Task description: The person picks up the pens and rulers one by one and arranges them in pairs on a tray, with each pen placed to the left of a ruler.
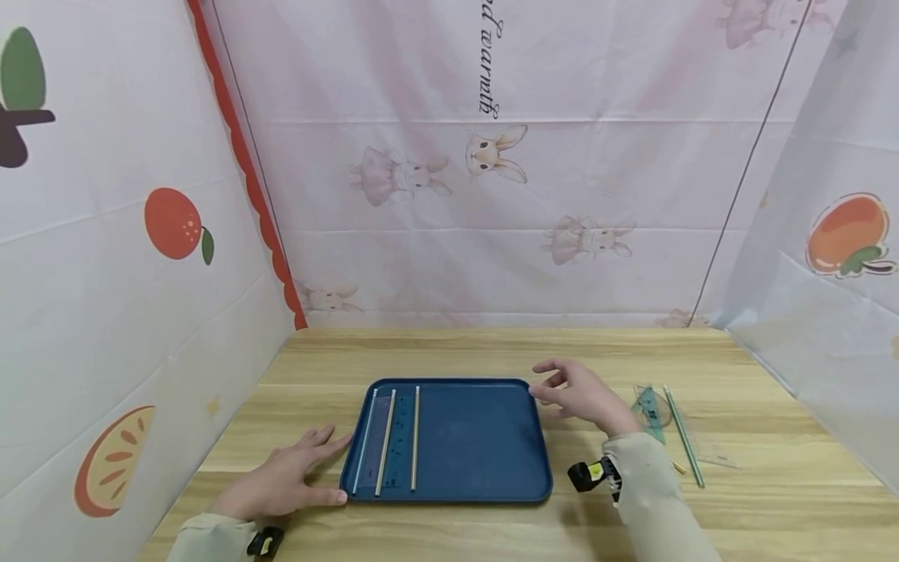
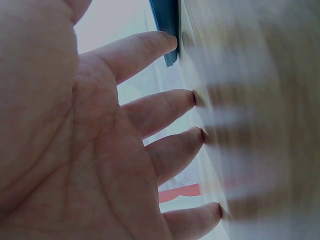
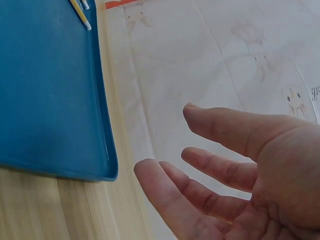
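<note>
A dark blue tray (image 1: pixel 485 445) lies on the table. On its left side several things stand in a row: a green-blue pencil (image 1: pixel 364 443), a clear purplish ruler (image 1: pixel 377 437), a gold pencil (image 1: pixel 385 443), a teal ruler (image 1: pixel 399 441) and another gold pencil (image 1: pixel 415 439). My left hand (image 1: pixel 284 476) spreads beside the tray's left edge, thumb tip at the near left corner; in the left wrist view the other fingertips (image 2: pixel 199 134) meet the table. Near the far right corner my right hand (image 1: pixel 579 394) hovers with loosely bent fingers (image 3: pixel 197 160), nothing in them.
Right of the tray, by my right forearm, lie a teal set square (image 1: pixel 649 414), a green pencil (image 1: pixel 684 437), a clear plastic piece (image 1: pixel 712 451) and a gold pencil (image 1: pixel 677 467) partly hidden by the sleeve. Printed cloth walls (image 1: pixel 449 273) enclose the table's back and sides.
</note>
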Demonstrator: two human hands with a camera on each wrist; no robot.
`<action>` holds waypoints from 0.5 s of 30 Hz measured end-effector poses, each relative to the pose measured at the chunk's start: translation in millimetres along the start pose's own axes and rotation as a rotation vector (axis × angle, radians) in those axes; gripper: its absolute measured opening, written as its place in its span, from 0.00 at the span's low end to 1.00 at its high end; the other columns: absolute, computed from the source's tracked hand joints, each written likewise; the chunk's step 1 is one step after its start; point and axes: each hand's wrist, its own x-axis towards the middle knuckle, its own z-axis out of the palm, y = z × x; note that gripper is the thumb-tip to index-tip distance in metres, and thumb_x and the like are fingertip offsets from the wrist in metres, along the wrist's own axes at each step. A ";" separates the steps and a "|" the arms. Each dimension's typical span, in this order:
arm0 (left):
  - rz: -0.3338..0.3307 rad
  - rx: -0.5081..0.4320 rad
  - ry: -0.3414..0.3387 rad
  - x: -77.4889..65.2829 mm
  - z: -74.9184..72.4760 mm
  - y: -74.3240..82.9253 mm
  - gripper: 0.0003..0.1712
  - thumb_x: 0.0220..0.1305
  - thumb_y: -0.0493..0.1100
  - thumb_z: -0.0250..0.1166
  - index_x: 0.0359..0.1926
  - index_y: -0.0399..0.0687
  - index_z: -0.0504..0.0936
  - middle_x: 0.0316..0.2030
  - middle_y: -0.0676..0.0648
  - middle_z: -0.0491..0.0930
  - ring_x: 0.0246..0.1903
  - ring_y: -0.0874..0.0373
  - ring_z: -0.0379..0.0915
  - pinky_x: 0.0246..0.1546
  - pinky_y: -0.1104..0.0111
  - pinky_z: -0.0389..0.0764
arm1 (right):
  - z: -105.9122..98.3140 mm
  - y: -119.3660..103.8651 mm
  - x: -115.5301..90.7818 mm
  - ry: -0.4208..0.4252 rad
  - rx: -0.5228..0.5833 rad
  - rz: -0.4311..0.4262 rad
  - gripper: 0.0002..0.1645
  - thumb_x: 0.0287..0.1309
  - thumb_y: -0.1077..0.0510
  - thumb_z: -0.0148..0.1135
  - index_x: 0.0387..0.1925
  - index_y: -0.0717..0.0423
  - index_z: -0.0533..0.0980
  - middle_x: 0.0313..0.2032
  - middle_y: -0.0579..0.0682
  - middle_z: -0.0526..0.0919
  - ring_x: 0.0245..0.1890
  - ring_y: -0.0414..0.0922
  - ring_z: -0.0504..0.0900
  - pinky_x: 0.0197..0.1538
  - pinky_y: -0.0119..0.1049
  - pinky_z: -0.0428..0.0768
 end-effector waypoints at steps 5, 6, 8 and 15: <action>0.012 0.008 0.004 1.1 -0.6 -1.0 0.56 0.61 0.67 0.76 0.83 0.53 0.65 0.82 0.27 0.55 0.79 0.16 0.46 0.63 0.13 0.51 | -13.0 4.3 -4.5 0.007 0.026 0.012 0.35 0.77 0.55 0.64 0.76 0.66 0.67 0.55 0.67 0.79 0.55 0.63 0.87 0.52 0.50 0.92; 0.014 0.007 0.005 1.1 -0.8 -1.1 0.56 0.61 0.67 0.76 0.83 0.53 0.65 0.82 0.27 0.55 0.79 0.16 0.46 0.63 0.13 0.51 | -16.9 5.2 -6.1 0.010 0.033 0.015 0.35 0.78 0.55 0.64 0.76 0.66 0.66 0.57 0.68 0.79 0.56 0.64 0.87 0.53 0.50 0.91; 0.013 0.005 0.001 0.2 -0.7 -1.2 0.56 0.61 0.68 0.76 0.83 0.53 0.65 0.82 0.27 0.55 0.79 0.16 0.45 0.62 0.12 0.49 | -25.1 7.3 -9.4 0.019 0.037 0.021 0.36 0.78 0.54 0.63 0.78 0.66 0.64 0.59 0.70 0.78 0.60 0.66 0.85 0.54 0.50 0.91; -0.003 -0.012 -0.005 -1.3 0.1 -0.1 0.55 0.61 0.67 0.76 0.83 0.55 0.65 0.82 0.28 0.55 0.79 0.17 0.45 0.63 0.13 0.50 | -45.5 16.5 -16.8 0.042 0.031 0.044 0.39 0.80 0.52 0.61 0.79 0.68 0.61 0.63 0.74 0.76 0.63 0.68 0.83 0.56 0.50 0.90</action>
